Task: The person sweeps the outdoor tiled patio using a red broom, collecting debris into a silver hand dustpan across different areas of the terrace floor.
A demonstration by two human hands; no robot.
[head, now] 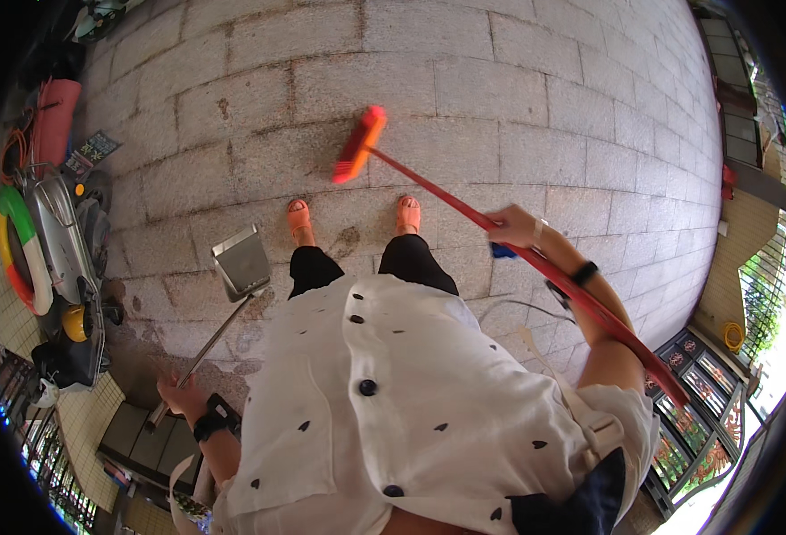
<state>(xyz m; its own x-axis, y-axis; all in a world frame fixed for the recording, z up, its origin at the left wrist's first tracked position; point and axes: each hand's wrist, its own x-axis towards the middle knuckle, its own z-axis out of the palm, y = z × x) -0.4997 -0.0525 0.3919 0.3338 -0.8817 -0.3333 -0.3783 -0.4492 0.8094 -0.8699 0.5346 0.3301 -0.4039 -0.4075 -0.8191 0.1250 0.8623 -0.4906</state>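
Observation:
A red-handled push broom (433, 188) slants across the view, with my right hand (514, 226) closed around its handle. Its orange and red head (361, 145), slightly blurred, is over the stone paving ahead of my feet; whether the bristles touch the ground I cannot tell. At the lower left, my left hand (184, 394) grips the thin metal handle of a long-handled dustpan (240, 262). The metal pan lies to the left of my feet, its open side facing forward. Nothing that I can make out lies in it.
Grey stone paving (460, 87) spreads around me. Along the left stand a silver scooter-like vehicle (59, 234), a multicoloured ring (22, 251), a yellow helmet (75, 324) and a pink-red container (57, 120). A metal gate (700, 414) is at the lower right. A small blue object (502, 251) shows below my right hand.

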